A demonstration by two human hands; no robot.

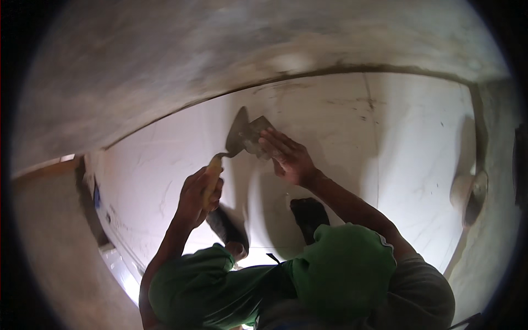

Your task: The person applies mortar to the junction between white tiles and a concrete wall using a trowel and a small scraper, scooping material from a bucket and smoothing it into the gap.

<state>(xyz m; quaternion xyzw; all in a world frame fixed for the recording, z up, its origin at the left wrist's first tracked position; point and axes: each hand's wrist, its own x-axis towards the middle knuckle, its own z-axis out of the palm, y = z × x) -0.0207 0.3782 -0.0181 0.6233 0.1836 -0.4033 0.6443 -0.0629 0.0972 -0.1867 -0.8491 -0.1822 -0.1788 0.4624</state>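
My left hand [199, 192] is closed round the yellowish handle of a pointed trowel [238, 133], its grey blade tilted up and away from me. My right hand [290, 159] grips a small flat grey piece [257, 132] with a squared corner; its exact kind is unclear. The piece meets or overlaps the right side of the trowel blade, and I cannot tell whether they touch. Both tools are above the pale tiled floor [330, 132].
Grey plastered walls [165, 60] bound the floor ahead and at both sides. A pale rounded object [465, 192] with a dark part rests by the right wall. Something small and blue [97, 197] is at the left edge. My dark-shod feet [309, 215] stand on the tiles.
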